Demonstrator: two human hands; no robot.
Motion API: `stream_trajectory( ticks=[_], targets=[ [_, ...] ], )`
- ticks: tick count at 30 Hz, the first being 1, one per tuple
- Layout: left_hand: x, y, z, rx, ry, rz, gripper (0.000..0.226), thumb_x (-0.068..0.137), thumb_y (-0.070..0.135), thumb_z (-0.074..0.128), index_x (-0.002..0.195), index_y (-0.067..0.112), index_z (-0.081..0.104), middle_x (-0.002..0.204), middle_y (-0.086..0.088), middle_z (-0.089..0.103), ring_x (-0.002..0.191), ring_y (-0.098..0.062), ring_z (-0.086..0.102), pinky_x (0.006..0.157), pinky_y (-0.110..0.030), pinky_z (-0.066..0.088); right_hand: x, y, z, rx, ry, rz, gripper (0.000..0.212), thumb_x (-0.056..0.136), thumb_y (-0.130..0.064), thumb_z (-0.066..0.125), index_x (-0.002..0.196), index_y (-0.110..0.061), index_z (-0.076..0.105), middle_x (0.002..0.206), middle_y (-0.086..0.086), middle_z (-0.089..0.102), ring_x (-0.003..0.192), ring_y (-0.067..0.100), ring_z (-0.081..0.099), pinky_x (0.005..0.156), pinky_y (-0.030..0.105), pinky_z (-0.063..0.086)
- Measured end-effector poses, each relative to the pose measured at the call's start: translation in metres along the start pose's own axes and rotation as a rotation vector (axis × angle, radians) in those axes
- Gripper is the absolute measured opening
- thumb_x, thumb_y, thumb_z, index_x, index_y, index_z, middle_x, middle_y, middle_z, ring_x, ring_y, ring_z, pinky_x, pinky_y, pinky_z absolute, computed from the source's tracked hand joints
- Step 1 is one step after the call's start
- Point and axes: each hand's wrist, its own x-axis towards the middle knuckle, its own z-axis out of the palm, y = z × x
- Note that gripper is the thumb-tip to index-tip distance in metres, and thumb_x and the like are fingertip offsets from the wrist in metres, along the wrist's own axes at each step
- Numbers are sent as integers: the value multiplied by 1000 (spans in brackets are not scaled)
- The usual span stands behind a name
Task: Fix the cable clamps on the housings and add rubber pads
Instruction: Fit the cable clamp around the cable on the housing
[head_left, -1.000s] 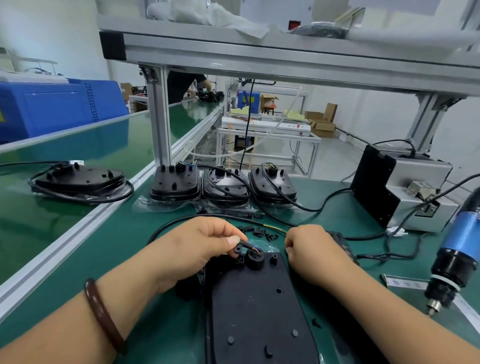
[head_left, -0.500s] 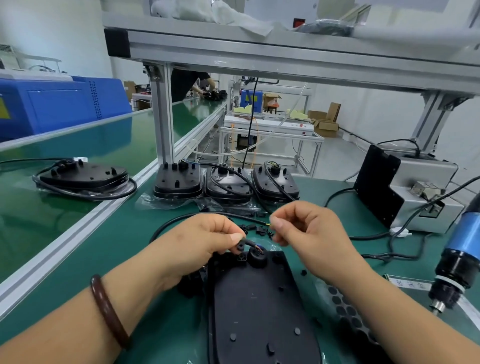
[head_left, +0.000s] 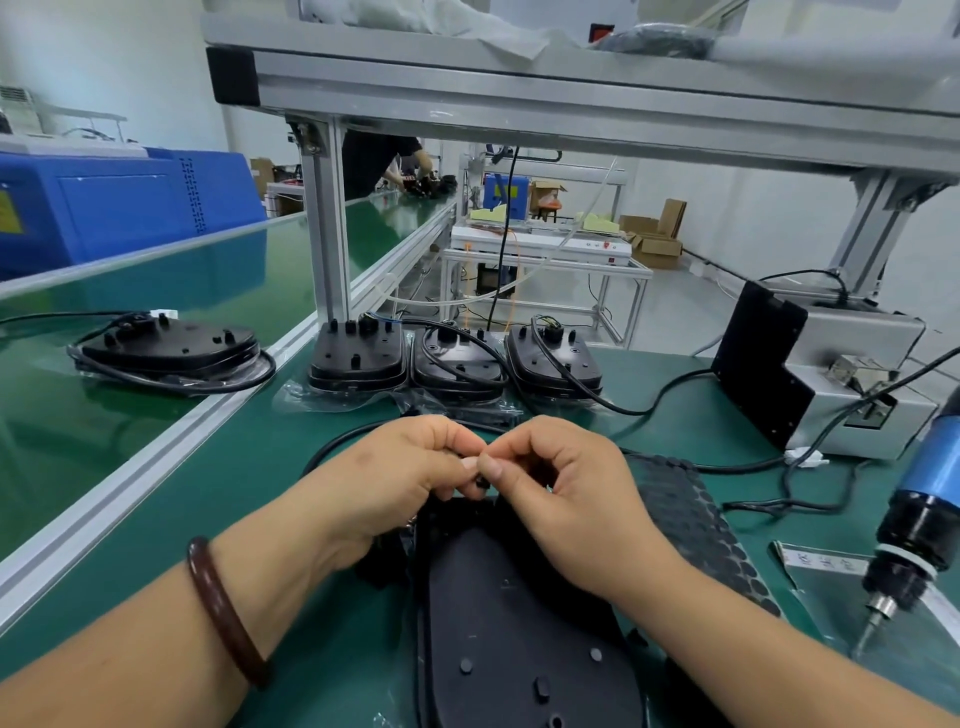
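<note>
Head view. A flat black plastic housing (head_left: 519, 623) lies underside up on the green bench (head_left: 208, 493), directly before the person. Both hands are now joined over its far end.

- The left hand (head_left: 410, 483) is clenched, fingertips against those of the right. What it holds cannot be told.
- The right hand (head_left: 566, 499) pinches a small black part (head_left: 480, 486) between thumb and forefinger.
- Half a second ago the right hand was raised and apart from the left. It has since come down to meet it.
- A black cable (head_left: 337, 447) curves on the bench and passes under the left hand.
- A sheet of round black rubber pads (head_left: 691, 530) lies just beside the housing, on its right. It was partly covered before and is now plainly exposed.
- Three black housings (head_left: 452, 364) stand in a row at the back.
- A blue-bodied electric screwdriver (head_left: 924, 519) hangs at the right edge.
</note>
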Motion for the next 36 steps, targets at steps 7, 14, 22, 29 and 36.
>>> stream_trajectory(
  ticks=[7,14,22,29,36],
  targets=[
    [1,1,1,8,4,-10,20,90,-4,50,86,11,62,54,7,61,44,6,49,43,-5,34,0,2,1,-47,-1,-26,8,83,-12,73,77,-17,71,73,-7,63,69,4,55,63,12,40],
    [3,-2,-2,35,-1,-12,21,85,-6,51,89,11,64,54,7,61,45,4,47,43,-6,34,0,10,-5,15,-120,-110,3,80,-12,74,76,-13,73,90,-5,63,82,7,58,72,10,40],
    [4,-2,-19,366,-54,93,17,90,19,60,102,28,53,76,10,70,65,-1,57,66,-23,47,2,17,-6,69,-162,-130,15,82,-16,68,78,-30,71,80,-14,70,77,4,65,73,16,49],
    [-4,-3,-32,577,-292,120,40,82,17,72,115,30,54,109,9,67,105,-11,61,96,-36,48,7,19,-12,-95,-242,-124,8,83,-13,71,82,-21,74,76,-19,68,76,-2,63,73,15,48],
    [-2,-10,-33,440,-305,94,32,81,10,72,107,23,58,110,0,67,111,-16,59,92,-24,48,9,13,-17,-158,-315,-119,11,83,-10,73,83,-21,75,82,-12,71,81,2,65,79,27,53]
  ],
)
